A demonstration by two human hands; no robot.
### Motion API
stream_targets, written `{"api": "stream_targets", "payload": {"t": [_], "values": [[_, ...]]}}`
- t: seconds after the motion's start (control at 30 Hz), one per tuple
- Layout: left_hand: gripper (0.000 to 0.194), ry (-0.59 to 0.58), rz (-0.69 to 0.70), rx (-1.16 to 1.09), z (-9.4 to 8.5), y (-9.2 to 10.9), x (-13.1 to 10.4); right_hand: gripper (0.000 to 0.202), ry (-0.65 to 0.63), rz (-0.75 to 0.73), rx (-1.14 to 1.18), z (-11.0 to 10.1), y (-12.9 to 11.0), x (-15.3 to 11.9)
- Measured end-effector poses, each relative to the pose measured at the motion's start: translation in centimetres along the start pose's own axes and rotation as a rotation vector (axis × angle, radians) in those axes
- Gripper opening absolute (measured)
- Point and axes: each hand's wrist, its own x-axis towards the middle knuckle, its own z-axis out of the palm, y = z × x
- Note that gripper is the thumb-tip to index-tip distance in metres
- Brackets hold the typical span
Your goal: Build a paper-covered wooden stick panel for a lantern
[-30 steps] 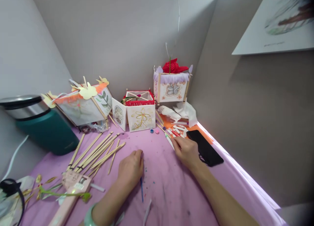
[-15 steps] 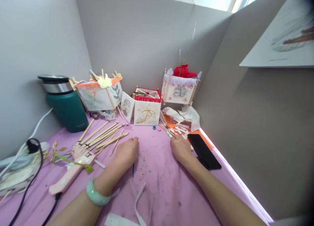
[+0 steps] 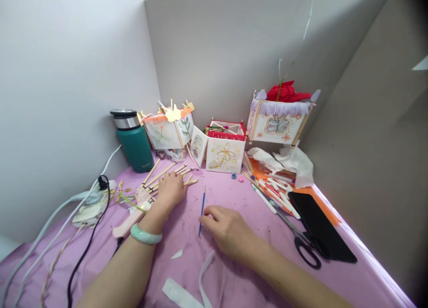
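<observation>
My left hand (image 3: 171,190), a pale green bangle (image 3: 146,235) on its wrist, rests over the bundle of thin wooden sticks (image 3: 162,170); its fingertips bend down among them, and whether they grip any is hidden. My right hand (image 3: 227,227) is at the middle of the purple cloth, with thumb and fingertips at a thin blue brush (image 3: 202,212) that lies nearly upright in view. Left of my left hand is a pink glue gun (image 3: 129,223). White-bodied markers (image 3: 276,196) and dark-handled scissors (image 3: 302,243) lie right of my right hand.
Decorated paper lanterns (image 3: 225,154) stand along the back wall. A green bottle (image 3: 135,147) is at the back left, near cables and a power strip (image 3: 90,210). A black phone (image 3: 321,227) lies at the right. Paper strips (image 3: 182,294) lie in front.
My left hand has moved forward onto the sticks. My right hand has left the markers and come left to the blue brush. The view has turned left, and the scissors now show.
</observation>
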Motion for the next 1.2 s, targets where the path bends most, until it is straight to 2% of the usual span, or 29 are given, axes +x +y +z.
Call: {"api": "stream_targets", "payload": {"t": [0.1,0.2,0.4,0.57,0.9,1.03,1.13,1.2], "values": [[0.03,-0.008,-0.019,0.032,0.2,0.3,-0.1,0.009,-0.114,0.024,-0.097,0.7,0.4,1.2],[0.033,-0.004,-0.02,0.054,0.3,0.7,-0.3,0.005,-0.17,0.027,-0.151,0.6,0.8,1.4],[0.035,-0.025,-0.024,0.072,0.3,0.9,-0.1,0.008,-0.284,-0.156,-0.216,-1.0,1.5,2.0],[0.036,-0.057,-0.005,0.081,0.3,0.9,0.1,0.01,-0.327,-0.277,-0.256,-1.4,2.0,3.1],[0.036,-0.092,0.019,0.082,0.1,0.8,0.2,0.012,-0.372,-0.41,-0.318,-1.5,2.1,3.9],[0.035,-0.086,0.012,0.068,0.1,0.8,0.0,0.011,-0.323,-0.316,-0.372,-3.5,3.5,3.6],[0.033,-0.086,-0.001,0.056,0.2,0.8,0.0,0.012,-0.38,-0.101,-0.468,-4.9,6.4,2.9],[0.033,-0.083,-0.002,0.044,0.2,0.8,0.0,0.012,-0.397,-0.043,-0.494,-5.3,8.8,2.3]]}}
